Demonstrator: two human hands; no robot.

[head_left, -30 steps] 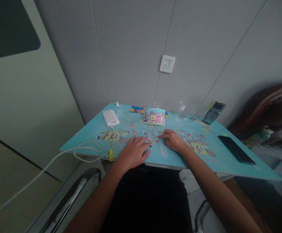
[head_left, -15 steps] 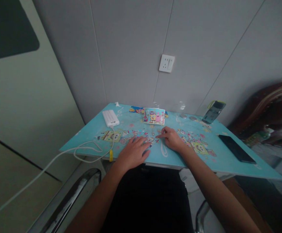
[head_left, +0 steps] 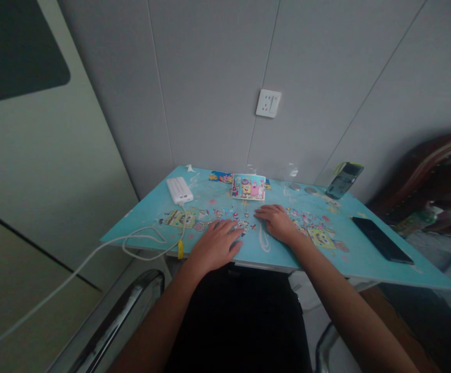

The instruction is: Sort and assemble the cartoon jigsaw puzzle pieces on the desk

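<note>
My left hand (head_left: 216, 244) rests palm down near the table's front edge, fingers spread and holding nothing. Its fingertips touch or nearly touch small colourful pieces (head_left: 244, 226), too small for me to name. To the right, my right hand (head_left: 277, 223) lies on the tabletop with its fingers stretched out toward the left. More small pieces (head_left: 306, 217) are strewn just beyond and right of it, and others (head_left: 221, 212) lie past the left hand. A cartoon picture card (head_left: 248, 187) leans upright behind both hands.
On the blue table (head_left: 349, 267), a white power bank (head_left: 179, 190) trails a white cable (head_left: 143, 236) off the left side. A dark tablet (head_left: 381, 239) lies at right, with a dark bottle (head_left: 344, 180) behind. A chrome armrest (head_left: 128, 305) is at lower left.
My right hand has gone from a pointing index finger on a small piece to fingers laid out flat, slightly farther back. My left hand stays in place. The view has shifted slightly.
</note>
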